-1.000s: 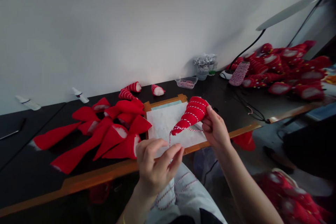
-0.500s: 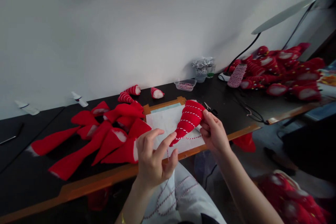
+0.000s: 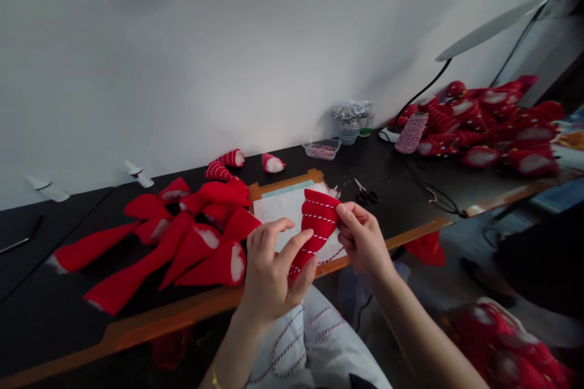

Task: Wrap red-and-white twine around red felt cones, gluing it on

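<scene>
A red felt cone [image 3: 318, 219] wound with red-and-white cord is held over the white paper [image 3: 280, 211], its wide end up. My right hand [image 3: 362, 237] pinches the cone's wide upper edge at its right side. Around the narrow lower end, my left hand [image 3: 278, 267] has its thumb and index finger closed on the felt, with the other fingers loosely bent. The tip of the cone is hidden behind my left thumb. Loose cord [image 3: 287, 340] runs down over my lap in loops.
Several red stuffed cones [image 3: 182, 237] lie left, with two wrapped pieces [image 3: 225, 164] behind. Scissors [image 3: 365, 194], a clear tray [image 3: 322, 149], a cord spool [image 3: 412, 132] and a lamp [image 3: 488, 33] stand right, beside a heap of decorated cones [image 3: 483, 118]. White bottles [image 3: 139, 174] are back left.
My right hand has moved down and left with the cone, which now stands more upright. My left hand has shifted slightly right and now grips its narrow end. The scissors are more fully visible.
</scene>
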`<state>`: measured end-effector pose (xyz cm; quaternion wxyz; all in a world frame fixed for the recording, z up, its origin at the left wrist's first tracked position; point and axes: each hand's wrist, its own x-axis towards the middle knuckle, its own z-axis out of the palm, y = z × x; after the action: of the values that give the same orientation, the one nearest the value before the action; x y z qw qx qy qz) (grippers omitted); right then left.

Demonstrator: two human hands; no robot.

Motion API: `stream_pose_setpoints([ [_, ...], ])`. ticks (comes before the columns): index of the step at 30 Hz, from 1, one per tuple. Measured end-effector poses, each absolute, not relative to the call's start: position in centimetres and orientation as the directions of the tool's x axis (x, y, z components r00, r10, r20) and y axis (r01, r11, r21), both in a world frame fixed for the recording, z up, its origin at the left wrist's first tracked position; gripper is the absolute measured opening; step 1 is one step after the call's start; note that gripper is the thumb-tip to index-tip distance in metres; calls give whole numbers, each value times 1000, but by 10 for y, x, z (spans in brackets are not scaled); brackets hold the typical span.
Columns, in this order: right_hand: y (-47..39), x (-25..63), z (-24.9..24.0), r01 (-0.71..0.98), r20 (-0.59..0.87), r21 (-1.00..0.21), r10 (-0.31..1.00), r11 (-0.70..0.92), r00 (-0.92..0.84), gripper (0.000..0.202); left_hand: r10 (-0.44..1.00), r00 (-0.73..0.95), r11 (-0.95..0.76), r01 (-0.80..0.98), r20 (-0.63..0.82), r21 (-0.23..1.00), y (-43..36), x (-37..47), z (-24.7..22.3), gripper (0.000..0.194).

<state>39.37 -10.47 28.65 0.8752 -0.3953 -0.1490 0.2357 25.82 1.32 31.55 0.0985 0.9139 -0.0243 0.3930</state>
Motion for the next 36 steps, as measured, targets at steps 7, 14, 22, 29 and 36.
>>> stream_pose_setpoints([
  [7,-102,385,287,-257,101,-821,572,510,814,37,60,698,-984,-80,713,161,13,261,317,37],
  [14,-100,378,283,-45,189,-923,553,382,811,30,211,706,-928,-73,676,366,12,267,307,48],
  [22,-104,381,291,361,436,-899,574,248,693,20,476,879,147,-110,27,983,13,288,283,104],
  [29,-120,410,287,233,308,-951,618,202,723,23,403,905,539,-115,-136,834,23,283,266,80],
  [36,-108,401,277,219,309,-951,616,219,724,22,246,927,714,24,-284,700,18,283,266,65],
])
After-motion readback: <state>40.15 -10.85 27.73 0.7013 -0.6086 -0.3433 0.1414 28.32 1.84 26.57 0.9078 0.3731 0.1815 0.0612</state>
